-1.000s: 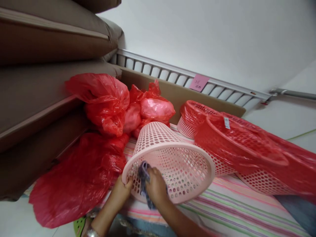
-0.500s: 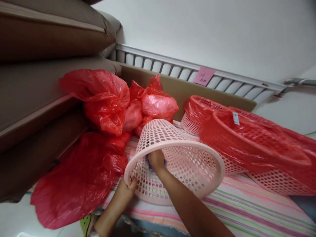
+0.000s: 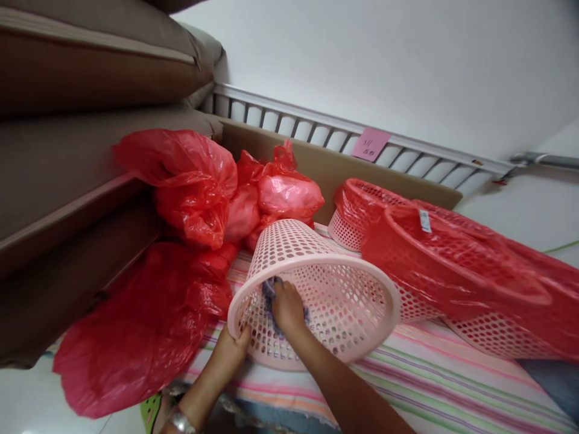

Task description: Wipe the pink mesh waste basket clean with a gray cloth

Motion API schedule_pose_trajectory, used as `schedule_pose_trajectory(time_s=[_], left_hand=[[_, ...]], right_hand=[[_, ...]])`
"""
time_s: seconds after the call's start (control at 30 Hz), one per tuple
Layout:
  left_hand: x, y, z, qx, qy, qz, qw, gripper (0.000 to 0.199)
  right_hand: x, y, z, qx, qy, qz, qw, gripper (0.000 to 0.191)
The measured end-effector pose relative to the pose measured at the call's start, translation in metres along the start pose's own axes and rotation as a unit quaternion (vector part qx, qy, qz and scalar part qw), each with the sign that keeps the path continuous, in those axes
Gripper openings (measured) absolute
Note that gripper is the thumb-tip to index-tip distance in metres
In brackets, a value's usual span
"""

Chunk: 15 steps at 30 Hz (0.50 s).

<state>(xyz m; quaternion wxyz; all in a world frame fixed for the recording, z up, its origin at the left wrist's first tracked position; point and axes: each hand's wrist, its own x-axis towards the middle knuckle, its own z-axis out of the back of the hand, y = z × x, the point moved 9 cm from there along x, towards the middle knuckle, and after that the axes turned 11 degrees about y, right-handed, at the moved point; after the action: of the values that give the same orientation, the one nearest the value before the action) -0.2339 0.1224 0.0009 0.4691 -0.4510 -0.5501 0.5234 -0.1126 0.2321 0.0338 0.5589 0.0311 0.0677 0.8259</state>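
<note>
A pale pink perforated plastic basket [image 3: 296, 241] lies on its side, its round mouth turned toward me. My left hand [image 3: 236, 348] grips the rim at the lower left, thumb over the edge and the other fingers hidden behind it. Inside the basket, my right hand [image 3: 289, 307] is closed on a bunched purple-grey cloth [image 3: 270, 295], which touches the inner wall. Most of the cloth is covered by the hand.
Red plastic bags [image 3: 194, 193] pile up at the left, one hanging limp [image 3: 136, 337] over the edge. Baskets lined with red bags [image 3: 452, 259] stand at the right on a striped sheet [image 3: 434, 374]. Brown cushions [image 3: 90, 157] are stacked far left; a white radiator [image 3: 289, 123] runs behind.
My right hand has drawn a little way out toward the basket's mouth, and more of the cloth shows. My left hand keeps its hold on the rim. The view has shifted slightly.
</note>
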Motion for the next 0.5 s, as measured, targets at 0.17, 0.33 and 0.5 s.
schedule_pose_trajectory(time_s=[0.17,0.33,0.5], left_hand=[[0.001,0.001,0.0,-0.011,0.007,-0.002,1.0,0.054],[0.004,0.008,-0.001,-0.034,0.014,0.011,0.999,0.056],[0.007,0.012,0.0,-0.016,0.015,0.01,1.0,0.058]], right_hand=[[-0.088,0.008,-0.011,0.003,0.059,0.041,0.997,0.046],[-0.11,0.005,-0.013,0.037,0.078,0.053,0.995,0.049],[-0.036,0.003,-0.005,-0.014,0.02,0.007,1.0,0.042]])
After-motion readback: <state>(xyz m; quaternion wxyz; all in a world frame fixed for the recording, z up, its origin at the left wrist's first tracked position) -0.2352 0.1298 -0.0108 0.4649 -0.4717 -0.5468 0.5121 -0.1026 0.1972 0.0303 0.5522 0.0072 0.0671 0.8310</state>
